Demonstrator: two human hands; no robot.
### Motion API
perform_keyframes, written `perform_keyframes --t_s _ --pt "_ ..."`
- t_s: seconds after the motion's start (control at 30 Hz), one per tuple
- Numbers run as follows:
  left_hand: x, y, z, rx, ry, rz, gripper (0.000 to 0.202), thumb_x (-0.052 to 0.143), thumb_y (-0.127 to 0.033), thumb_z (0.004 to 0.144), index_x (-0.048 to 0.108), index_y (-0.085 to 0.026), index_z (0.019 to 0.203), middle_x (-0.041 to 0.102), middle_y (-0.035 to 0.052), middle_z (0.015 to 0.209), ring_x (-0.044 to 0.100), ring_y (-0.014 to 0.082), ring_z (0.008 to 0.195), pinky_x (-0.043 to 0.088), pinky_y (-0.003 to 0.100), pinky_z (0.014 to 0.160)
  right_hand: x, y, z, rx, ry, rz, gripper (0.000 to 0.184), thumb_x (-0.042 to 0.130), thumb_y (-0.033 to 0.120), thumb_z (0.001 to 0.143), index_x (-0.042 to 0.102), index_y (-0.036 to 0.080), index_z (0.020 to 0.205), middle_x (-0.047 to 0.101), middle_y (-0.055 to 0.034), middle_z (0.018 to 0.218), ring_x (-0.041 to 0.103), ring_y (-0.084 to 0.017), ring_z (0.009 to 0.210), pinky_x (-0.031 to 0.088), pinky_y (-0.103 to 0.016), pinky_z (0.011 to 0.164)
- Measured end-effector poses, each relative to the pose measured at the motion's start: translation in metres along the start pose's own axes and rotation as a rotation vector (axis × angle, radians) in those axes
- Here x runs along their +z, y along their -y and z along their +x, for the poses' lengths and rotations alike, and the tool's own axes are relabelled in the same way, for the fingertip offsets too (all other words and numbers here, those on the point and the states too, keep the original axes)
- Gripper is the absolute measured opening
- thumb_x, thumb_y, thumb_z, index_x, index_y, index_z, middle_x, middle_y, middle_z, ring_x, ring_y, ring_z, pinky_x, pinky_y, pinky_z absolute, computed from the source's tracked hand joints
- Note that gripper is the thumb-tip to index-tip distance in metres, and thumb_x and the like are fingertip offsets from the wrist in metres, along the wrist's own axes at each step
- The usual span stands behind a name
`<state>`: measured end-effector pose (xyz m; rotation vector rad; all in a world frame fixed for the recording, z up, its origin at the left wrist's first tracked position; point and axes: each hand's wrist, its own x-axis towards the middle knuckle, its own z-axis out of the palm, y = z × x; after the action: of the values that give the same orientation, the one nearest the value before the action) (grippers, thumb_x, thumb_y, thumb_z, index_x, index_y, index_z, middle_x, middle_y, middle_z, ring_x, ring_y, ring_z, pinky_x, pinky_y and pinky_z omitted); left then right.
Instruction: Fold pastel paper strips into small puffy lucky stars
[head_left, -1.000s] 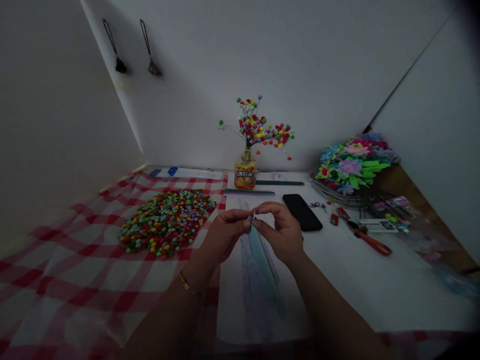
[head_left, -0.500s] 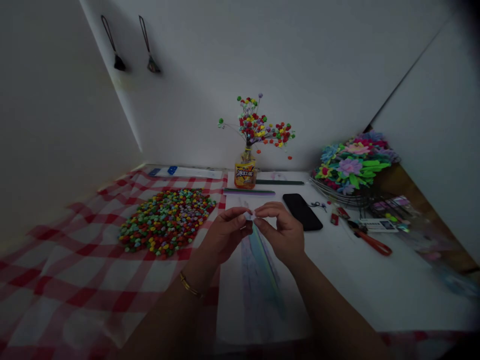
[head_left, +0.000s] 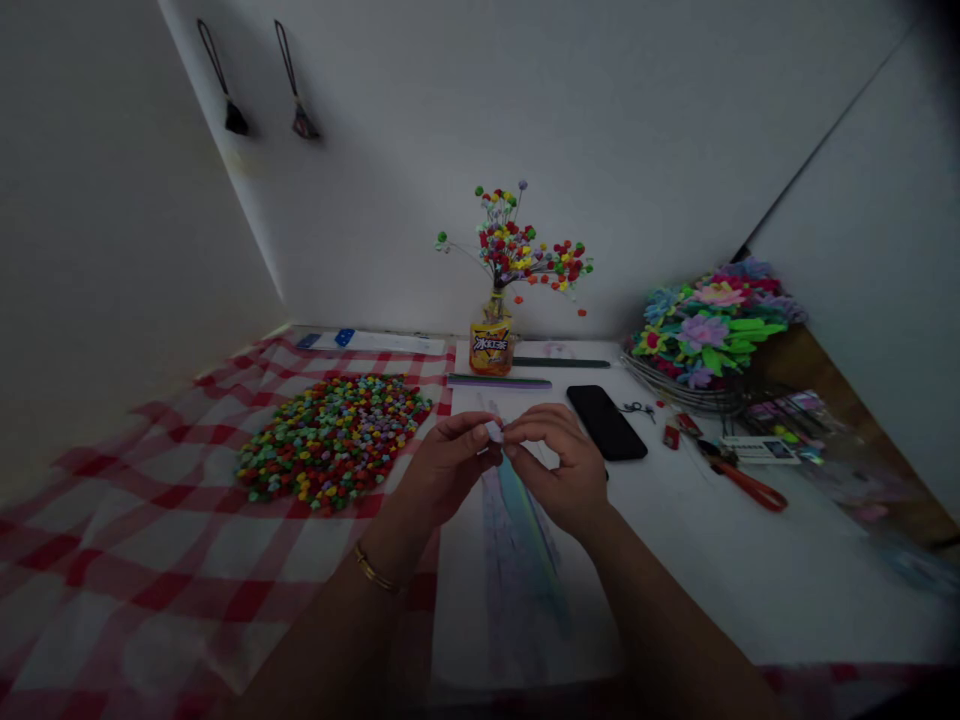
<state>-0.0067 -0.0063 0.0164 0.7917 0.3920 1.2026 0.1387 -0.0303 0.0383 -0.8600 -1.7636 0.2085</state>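
Observation:
My left hand (head_left: 444, 470) and my right hand (head_left: 562, 465) meet over the table, fingertips pinched together on a small pale folded paper piece (head_left: 494, 432). A long pale green paper strip (head_left: 529, 525) trails from the pinch toward me, over more pastel strips lying flat on the white surface. A gold bangle sits on my left wrist. Left of my hands lies a heap of small coloured paper stars (head_left: 334, 438) on the red-and-white checked cloth (head_left: 112, 520).
A bottle with a branch of coloured stars (head_left: 493, 340) stands at the back. A black phone (head_left: 606, 422) lies right of my hands. Further right: paper flowers in a wire basket (head_left: 705, 335), red-handled scissors (head_left: 739, 478), small clutter. Strip bundles (head_left: 499, 381) lie behind.
My fingers have worked the small paper piece, closing in tighter around it. The hands stay in nearly the same place; the view has shifted slightly.

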Motion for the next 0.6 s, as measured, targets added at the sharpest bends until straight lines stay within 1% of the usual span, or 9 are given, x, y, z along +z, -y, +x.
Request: perform_keyframes --t_s 0.1,0.27,0.37,0.43,0.5,0.6 --pt "-0.0004 -0.0013 -0.0001 0.002 0.004 0.027 0.015 0.075 -0.023 0.06 0.071 -0.021 0.075 0.064 0.0006 0.073 0.055 0.0095 0.065 0.045 0.024 0.064 -0.0003 0.0008 0.0006 0.008 0.006 -0.012 0.012 0.059 0.017 0.073 0.064 0.027 0.077 0.068 -0.0007 0.078 0.058 -0.021 0.086 0.041 -0.042 0.085" --pt "-0.0004 -0.0021 -0.0006 0.017 0.011 0.072 0.016 0.075 -0.02 0.059 0.07 -0.02 0.074 0.064 0.0001 0.072 0.056 0.0094 0.064 0.045 0.025 0.063 -0.0008 0.001 0.0014 -0.02 0.002 -0.029 0.012 0.06 0.017 0.074 0.064 0.027 0.078 0.068 -0.0007 0.078 0.057 -0.021 0.085 0.041 -0.04 0.083" --pt "-0.0004 -0.0015 -0.0008 0.024 0.013 0.086 0.016 0.075 -0.019 0.059 0.07 -0.02 0.074 0.064 -0.0004 0.069 0.056 0.0091 0.062 0.044 0.025 0.062 -0.0013 0.001 0.0016 -0.006 0.026 -0.008 0.01 0.06 0.018 0.074 0.064 0.027 0.079 0.068 -0.001 0.079 0.057 -0.02 0.085 0.041 -0.04 0.083" --pt "-0.0001 -0.0015 -0.0012 0.027 0.018 0.088 0.016 0.075 -0.019 0.059 0.07 -0.021 0.075 0.065 -0.0004 0.068 0.056 0.0093 0.062 0.044 0.025 0.062 -0.0018 0.0015 0.0016 0.044 0.04 0.036 0.009 0.061 0.02 0.074 0.064 0.027 0.08 0.067 -0.0014 0.08 0.057 -0.02 0.086 0.042 -0.039 0.083" --pt "0.0005 -0.0022 -0.002 0.03 0.029 0.093 0.016 0.074 -0.02 0.06 0.07 -0.021 0.076 0.065 0.0002 0.069 0.056 0.01 0.063 0.044 0.025 0.062 -0.0022 0.0018 0.0016 0.144 0.039 0.108 0.011 0.064 0.022 0.072 0.064 0.026 0.082 0.065 -0.0018 0.083 0.057 -0.019 0.086 0.043 -0.038 0.083" --pt "0.0018 -0.0037 -0.0031 0.041 0.04 0.089 0.016 0.075 -0.021 0.06 0.07 -0.02 0.075 0.065 0.0011 0.07 0.056 0.0111 0.064 0.044 0.025 0.062 -0.0026 0.001 0.0013 0.305 0.042 0.272 0.018 0.069 0.026 0.068 0.063 0.025 0.086 0.063 -0.0016 0.086 0.058 -0.017 0.085 0.044 -0.034 0.08"
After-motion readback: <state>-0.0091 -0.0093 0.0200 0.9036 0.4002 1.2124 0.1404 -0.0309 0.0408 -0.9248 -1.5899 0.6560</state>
